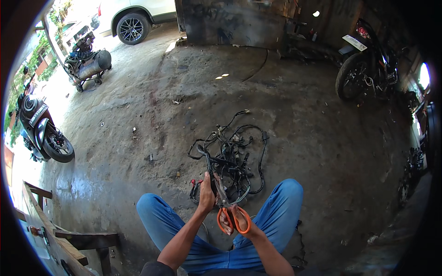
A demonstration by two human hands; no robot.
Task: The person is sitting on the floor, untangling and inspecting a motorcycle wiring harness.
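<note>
A tangled black wiring harness (236,154) lies on the floor between my knees, with connectors and loose cable loops around it. My left hand (207,195) is closed round a black taped branch of the harness, which rises past the fingers. In my right hand (240,220) is a pair of scissors (223,196) with orange handles, thumb and fingers through the loops. The scissors' blades point up and away from me, close beside my left hand and the wires. Whether the blades touch a wire is too small to tell. Red connectors (193,182) sit left of my left hand.
A wooden bench (85,239) stands at the lower left. Motorcycles are parked at the left (50,133) and far right (363,69). An air compressor (92,64) and a white car (152,11) are at the far left. Small debris dots the rough concrete floor (138,115).
</note>
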